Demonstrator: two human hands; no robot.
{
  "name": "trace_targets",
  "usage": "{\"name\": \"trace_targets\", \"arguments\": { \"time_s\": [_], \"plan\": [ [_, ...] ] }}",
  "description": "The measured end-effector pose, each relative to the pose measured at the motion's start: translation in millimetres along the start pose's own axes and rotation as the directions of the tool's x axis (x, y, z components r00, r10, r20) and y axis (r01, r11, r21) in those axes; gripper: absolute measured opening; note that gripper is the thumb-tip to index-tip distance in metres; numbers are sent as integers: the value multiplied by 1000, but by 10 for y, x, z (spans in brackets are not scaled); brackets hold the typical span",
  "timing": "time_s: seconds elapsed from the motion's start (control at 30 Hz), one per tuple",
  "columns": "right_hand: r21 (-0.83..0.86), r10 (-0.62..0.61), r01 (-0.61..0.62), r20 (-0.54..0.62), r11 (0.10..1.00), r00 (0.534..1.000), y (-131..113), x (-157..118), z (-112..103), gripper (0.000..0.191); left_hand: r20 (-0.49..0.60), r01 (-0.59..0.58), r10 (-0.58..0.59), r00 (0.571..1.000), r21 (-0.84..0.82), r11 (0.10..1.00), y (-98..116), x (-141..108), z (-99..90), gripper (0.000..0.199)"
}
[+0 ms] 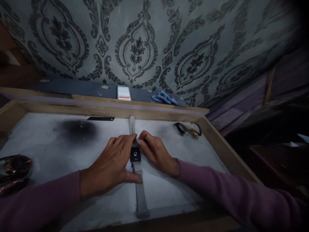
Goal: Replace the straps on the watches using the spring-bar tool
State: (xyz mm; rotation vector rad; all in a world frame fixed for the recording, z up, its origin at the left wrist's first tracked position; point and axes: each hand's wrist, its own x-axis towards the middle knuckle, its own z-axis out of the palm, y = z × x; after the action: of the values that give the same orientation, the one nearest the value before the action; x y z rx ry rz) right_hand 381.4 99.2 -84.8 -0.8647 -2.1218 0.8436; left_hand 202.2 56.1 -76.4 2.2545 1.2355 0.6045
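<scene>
A smartwatch [135, 154] lies in the middle of the tray with its sensor side up. Its pale grey strap [142, 201] stretches out flat toward me, and the holed strap half [132, 125] points to the far rim. My left hand [111, 164] holds the watch from the left, thumb on the near strap and fingertips by the far end of the case. My right hand [156, 151] is closed in a pinch at the joint of the case and the far strap. Something thin and dark shows at its fingers, too small to name.
The wooden tray [218, 146] has raised rims around a white base. Other watches lie at its left [18, 166] and far right [188, 129]. A black flat strip [100, 119] rests along the far rim. Beyond are a blue cloth [164, 97] and a small white box [124, 93].
</scene>
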Motion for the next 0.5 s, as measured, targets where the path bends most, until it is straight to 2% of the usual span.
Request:
{"name": "trace_targets", "arguments": {
  "time_s": [0.23, 0.5],
  "plan": [
    [129, 129, -129, 8, 983, 992, -4, 14, 4, 21, 5, -7, 7, 1000, -16, 1000, -6, 1, -1, 91],
    [181, 171, -172, 23, 968, 985, -14, 15, 11, 25, 2, -30, 30, 1000, -7, 1000, -10, -3, -4, 91]
  ]
}}
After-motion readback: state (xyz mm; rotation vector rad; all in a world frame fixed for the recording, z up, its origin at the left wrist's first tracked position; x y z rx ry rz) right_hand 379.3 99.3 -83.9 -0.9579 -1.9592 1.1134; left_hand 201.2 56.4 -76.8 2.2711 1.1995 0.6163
